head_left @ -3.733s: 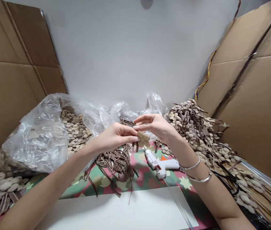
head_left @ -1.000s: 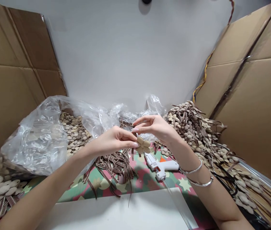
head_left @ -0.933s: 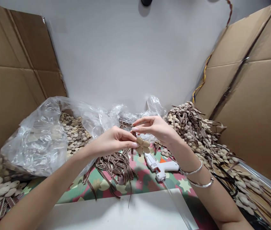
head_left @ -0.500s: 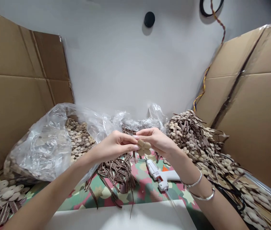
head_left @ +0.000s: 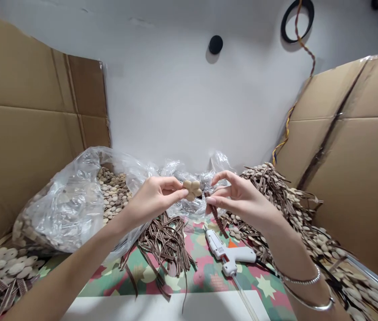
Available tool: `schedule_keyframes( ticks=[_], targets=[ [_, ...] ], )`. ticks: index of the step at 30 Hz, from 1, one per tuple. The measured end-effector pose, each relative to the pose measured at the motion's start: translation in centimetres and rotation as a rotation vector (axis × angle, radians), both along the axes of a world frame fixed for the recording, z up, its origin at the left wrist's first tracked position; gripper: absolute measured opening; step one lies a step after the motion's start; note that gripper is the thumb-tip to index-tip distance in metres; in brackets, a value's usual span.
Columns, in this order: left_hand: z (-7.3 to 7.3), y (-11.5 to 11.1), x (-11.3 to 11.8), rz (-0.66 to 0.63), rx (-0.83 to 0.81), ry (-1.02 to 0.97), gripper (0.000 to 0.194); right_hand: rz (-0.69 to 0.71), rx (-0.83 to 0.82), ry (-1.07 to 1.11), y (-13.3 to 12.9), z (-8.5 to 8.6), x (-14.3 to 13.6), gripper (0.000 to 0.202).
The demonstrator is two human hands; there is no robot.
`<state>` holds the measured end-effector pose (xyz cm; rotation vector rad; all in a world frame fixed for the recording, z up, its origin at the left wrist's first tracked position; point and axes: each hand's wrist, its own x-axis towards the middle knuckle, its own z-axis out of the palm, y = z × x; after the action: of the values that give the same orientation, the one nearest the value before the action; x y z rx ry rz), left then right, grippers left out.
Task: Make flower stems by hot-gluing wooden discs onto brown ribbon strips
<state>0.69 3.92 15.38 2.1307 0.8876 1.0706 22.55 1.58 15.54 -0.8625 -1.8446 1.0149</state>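
Observation:
Between thumb and fingers, my left hand [head_left: 162,196] pinches the edge of a beige flower-shaped piece [head_left: 192,190]. To its right, my right hand [head_left: 234,194] holds a brown stitched strip [head_left: 218,219] between thumb and a finger, with the index finger raised. The strip hangs down and does not appear to touch the flower. Below the hands a white glue gun [head_left: 224,252] lies on the patterned cloth [head_left: 209,272], its nozzle facing up and left. A pile of brown strips [head_left: 167,245] sits to the left of the glue gun.
A clear plastic bag [head_left: 71,205] of beige pieces stands at the left. Flowers with strips are heaped [head_left: 276,200] at the right. Cardboard walls [head_left: 24,111] flank both sides. A white sheet [head_left: 165,307] lies in front. More pieces [head_left: 8,265] fill the lower left.
My hands have moved apart. My left hand keeps the flower and has shifted slightly left and up; my right hand has moved right, and a strip now shows in it. The camera view has shifted.

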Motion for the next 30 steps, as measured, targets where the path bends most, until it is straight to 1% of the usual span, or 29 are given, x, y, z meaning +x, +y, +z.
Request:
schedule_keyframes(
  ticks=[3,9,15,20,26,30],
  targets=[
    [-0.2,-0.6,0.4,0.038,0.104,0.026,0.019,-0.049,0.039,0.005,-0.1,-0.7,-0.9,0.037],
    [-0.6,-1.0,1.0,0.094,0.219,0.105,0.02,-0.113,0.083,-0.053,0.1,-1.1,-1.5,0.035],
    [-0.8,-1.2,1.2,0.074,0.196,0.095,0.02,-0.118,0.072,-0.057,0.3,-1.4,-1.7,0.033],
    [-1.0,-1.4,1.3,0.064,0.208,0.063,0.018,-0.122,0.075,-0.065,0.4,-1.6,-1.7,0.032],
    [-1.0,-1.5,1.5,0.026,0.098,-0.007,0.01,-0.162,0.082,-0.071,0.3,-1.6,-1.8,0.036],
    [-1.1,-1.5,1.6,0.053,0.087,-0.02,0.018,-0.189,0.064,-0.082,0.2,-1.6,-1.9,0.038]
  ],
)
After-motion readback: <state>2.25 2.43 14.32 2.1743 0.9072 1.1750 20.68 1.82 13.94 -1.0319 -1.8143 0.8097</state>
